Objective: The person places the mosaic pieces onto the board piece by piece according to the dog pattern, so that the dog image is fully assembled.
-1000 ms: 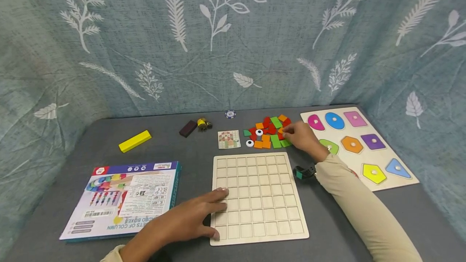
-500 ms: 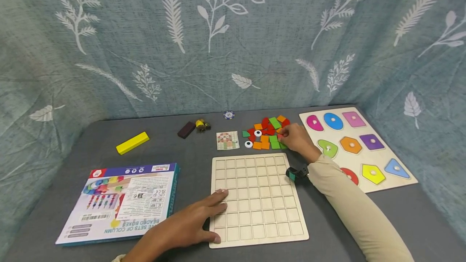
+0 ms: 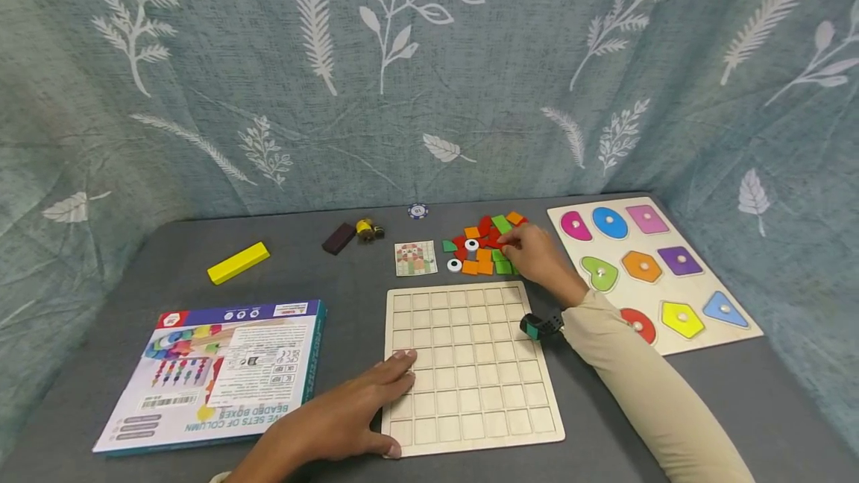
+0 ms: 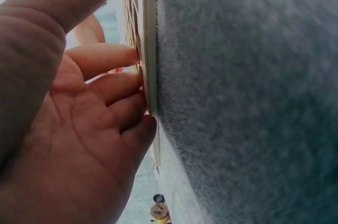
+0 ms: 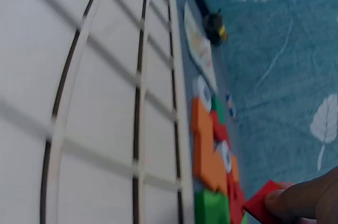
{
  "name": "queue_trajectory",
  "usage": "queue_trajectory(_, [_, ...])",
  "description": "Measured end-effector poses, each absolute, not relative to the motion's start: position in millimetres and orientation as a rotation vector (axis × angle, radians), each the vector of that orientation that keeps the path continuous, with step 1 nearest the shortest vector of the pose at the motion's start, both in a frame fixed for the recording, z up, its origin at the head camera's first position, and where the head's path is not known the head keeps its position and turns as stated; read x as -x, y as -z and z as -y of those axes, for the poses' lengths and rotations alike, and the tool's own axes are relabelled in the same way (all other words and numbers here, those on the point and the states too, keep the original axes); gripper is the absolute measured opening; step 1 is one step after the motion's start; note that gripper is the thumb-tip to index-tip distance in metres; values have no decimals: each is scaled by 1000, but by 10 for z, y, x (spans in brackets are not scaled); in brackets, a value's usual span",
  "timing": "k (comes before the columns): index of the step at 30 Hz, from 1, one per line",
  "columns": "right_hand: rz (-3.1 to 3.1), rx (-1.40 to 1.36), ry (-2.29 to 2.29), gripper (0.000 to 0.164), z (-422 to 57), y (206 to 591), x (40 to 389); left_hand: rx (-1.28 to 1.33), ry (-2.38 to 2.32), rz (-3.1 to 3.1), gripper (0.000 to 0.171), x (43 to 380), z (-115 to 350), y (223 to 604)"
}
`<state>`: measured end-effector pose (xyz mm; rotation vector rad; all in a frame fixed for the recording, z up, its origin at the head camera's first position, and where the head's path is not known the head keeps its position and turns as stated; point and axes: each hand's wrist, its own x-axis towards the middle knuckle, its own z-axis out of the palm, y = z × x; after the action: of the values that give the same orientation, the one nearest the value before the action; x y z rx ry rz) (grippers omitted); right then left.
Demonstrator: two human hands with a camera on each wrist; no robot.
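Note:
Fingers and thumb of my right hand [image 3: 540,258] pinch a red tile [image 5: 261,201], which shows clearly in the right wrist view. That hand is over the right side of a pile of small red, orange and green tiles [image 3: 485,262]. My left hand [image 3: 352,410] rests along the left edge of a pale wooden grid board [image 3: 473,367]. In the left wrist view its fingertips [image 4: 132,55] touch the board's rim and face, fingers extended. Two white discs with black centres [image 3: 454,265] lie among the pile's left tiles. A small picture card [image 3: 415,259] lies left of them.
A boxed set [image 3: 215,375] lies at left, below a yellow block [image 3: 238,263]. A dark brown block [image 3: 338,238], a bee figure [image 3: 368,229] and a poker chip [image 3: 417,211] stand at the back. A knobbed shape puzzle [image 3: 654,274] lies at right.
My right hand has moved a little left across the tile pile. My left hand keeps its place on the grid board. The head view has shifted slightly.

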<state>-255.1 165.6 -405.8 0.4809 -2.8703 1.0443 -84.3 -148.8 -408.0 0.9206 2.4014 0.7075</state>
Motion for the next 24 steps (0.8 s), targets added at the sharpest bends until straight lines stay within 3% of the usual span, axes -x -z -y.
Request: queue_trajectory(24, [2952,-992,-1249,17,-953,4050,2324,-873,-762,-2380,91,857,1479,4100])
